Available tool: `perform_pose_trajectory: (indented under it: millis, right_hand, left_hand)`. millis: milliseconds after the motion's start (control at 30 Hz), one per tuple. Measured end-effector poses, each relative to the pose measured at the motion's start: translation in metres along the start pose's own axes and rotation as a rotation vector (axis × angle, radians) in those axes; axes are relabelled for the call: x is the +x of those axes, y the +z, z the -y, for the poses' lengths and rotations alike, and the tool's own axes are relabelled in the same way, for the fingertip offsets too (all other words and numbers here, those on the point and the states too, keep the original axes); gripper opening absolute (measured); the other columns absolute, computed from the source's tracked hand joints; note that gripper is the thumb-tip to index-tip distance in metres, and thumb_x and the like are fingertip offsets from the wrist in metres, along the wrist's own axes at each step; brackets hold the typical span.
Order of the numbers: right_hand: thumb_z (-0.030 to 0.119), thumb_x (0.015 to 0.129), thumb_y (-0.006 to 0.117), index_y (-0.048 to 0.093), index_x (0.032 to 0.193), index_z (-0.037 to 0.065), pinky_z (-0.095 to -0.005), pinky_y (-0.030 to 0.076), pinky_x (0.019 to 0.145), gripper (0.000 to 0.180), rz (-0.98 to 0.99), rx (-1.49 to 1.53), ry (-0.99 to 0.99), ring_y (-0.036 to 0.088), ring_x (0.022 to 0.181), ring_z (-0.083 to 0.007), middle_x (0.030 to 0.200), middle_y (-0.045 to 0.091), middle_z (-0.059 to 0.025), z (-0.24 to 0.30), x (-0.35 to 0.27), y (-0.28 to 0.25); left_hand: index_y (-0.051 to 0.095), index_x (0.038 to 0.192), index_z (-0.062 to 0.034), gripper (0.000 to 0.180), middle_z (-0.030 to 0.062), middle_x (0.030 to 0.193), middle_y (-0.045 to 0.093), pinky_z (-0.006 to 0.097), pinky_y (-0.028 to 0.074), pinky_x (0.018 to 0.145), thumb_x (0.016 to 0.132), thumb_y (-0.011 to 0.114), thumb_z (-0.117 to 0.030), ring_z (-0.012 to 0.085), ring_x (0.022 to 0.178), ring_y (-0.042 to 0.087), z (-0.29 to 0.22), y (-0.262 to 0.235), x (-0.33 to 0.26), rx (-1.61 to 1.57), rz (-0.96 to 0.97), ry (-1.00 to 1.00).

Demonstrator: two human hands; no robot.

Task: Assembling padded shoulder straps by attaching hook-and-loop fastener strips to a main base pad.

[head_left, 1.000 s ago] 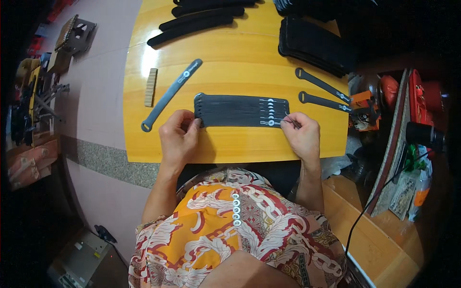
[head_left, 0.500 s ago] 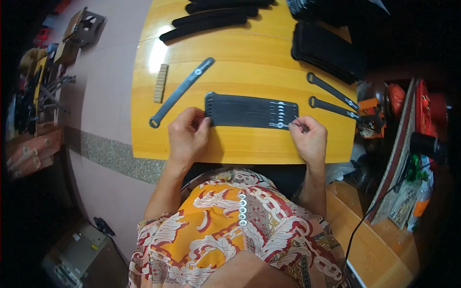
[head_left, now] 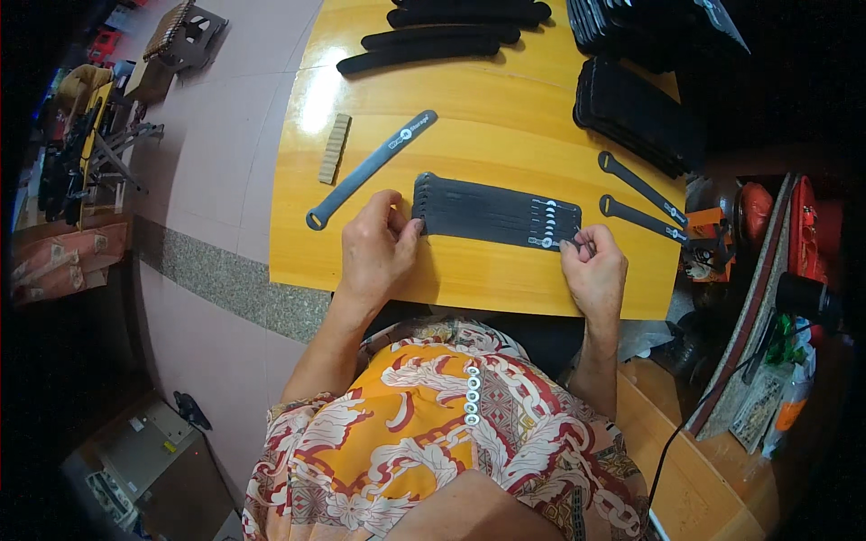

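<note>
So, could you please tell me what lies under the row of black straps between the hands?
The row of black straps lies flat on the yellow wooden table. Whether anything sits beneath them cannot be seen; the straps cover it.

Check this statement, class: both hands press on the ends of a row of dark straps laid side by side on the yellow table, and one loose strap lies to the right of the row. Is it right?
Not quite. Two loose straps lie to the right of the row of dark straps, not one, as the head view shows. The left hand and right hand do press on its ends on the yellow table.
</note>
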State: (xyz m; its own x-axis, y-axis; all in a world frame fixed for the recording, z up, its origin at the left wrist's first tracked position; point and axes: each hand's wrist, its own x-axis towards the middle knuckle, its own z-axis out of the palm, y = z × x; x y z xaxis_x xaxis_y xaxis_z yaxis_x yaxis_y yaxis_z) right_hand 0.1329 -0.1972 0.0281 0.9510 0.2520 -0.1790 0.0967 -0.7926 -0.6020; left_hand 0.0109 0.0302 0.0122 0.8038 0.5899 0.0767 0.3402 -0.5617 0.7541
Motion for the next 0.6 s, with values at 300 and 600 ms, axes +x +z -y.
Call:
perform_pose_trajectory:
  millis: [300,600]
  right_hand:
    - [0.012,0.075,0.068,0.056,0.084,0.0,-0.0337,0.043,0.051,0.019,-0.22,-0.011,-0.165,0.054,0.053,-0.0204,0.062,0.055,-0.0107,0.01,-0.008,0.001]
    - [0.011,0.082,0.064,0.055,0.075,0.0,-0.0246,0.041,0.049,0.016,-0.178,0.526,-0.256,0.048,0.053,-0.0095,0.061,0.054,-0.0026,0.021,0.017,0.041]
  left_hand:
    - [0.056,0.096,0.0022,0.026,0.015,0.076,0.059,0.034,0.046,0.062,0.074,0.067,-0.004,0.0287,0.069,0.058,-0.007,-0.006,0.003,-0.109,-0.067,0.128]
    - [0.038,0.134,-0.0088,0.064,0.0213,0.143,0.023,0.062,0.002,0.103,0.085,0.045,-0.049,0.0416,0.135,0.012,-0.03,0.038,-0.007,0.401,0.346,0.566]
